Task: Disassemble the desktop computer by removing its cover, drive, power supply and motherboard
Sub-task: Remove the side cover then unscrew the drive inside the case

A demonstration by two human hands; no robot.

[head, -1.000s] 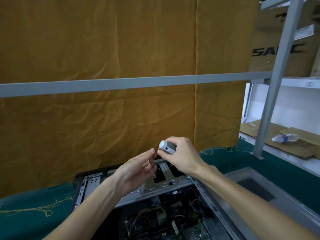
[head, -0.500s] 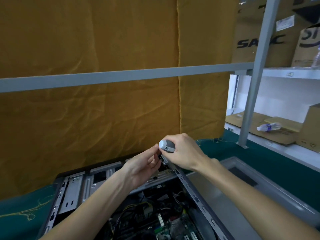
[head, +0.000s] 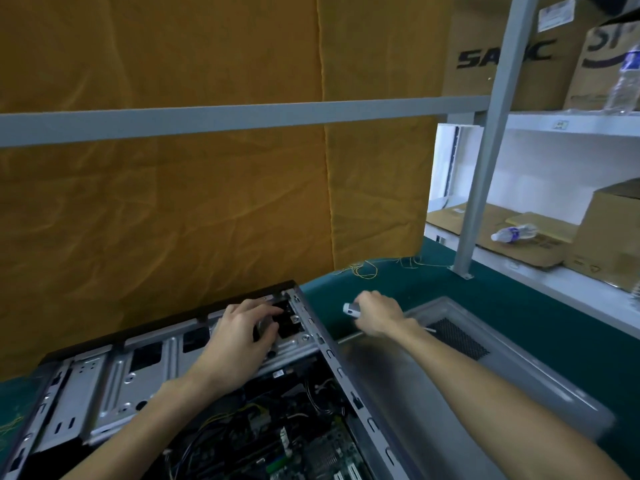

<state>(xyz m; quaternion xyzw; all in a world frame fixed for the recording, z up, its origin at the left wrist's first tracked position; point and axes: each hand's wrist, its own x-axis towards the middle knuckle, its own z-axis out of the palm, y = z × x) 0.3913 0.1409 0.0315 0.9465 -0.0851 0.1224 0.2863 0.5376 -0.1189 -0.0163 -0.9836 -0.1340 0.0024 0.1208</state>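
The open computer case (head: 114,379) lies on its side on the green table, its silver drive cage facing up. The motherboard (head: 311,455) and several cables show inside at the bottom. My left hand (head: 242,337) rests on the right end of the drive cage, fingers curled at a dark opening; whether it holds anything is unclear. My right hand (head: 379,313) grips a grey and white screwdriver (head: 351,310) to the right of the case, above the table; its thin shaft points right. The removed grey side cover (head: 485,386) lies flat right of the case.
An orange cloth (head: 207,202) hangs behind the table, crossed by a grey bar (head: 242,117). A grey upright post (head: 485,150) stands at the right. Shelves beyond it hold cardboard boxes (head: 609,233) and plastic bottles (head: 512,233). Yellow threads (head: 363,270) lie on the green table (head: 450,282).
My right hand has carried the screwdriver away from the case to the right. My left hand has dropped onto the drive cage. The view has tilted down and left.
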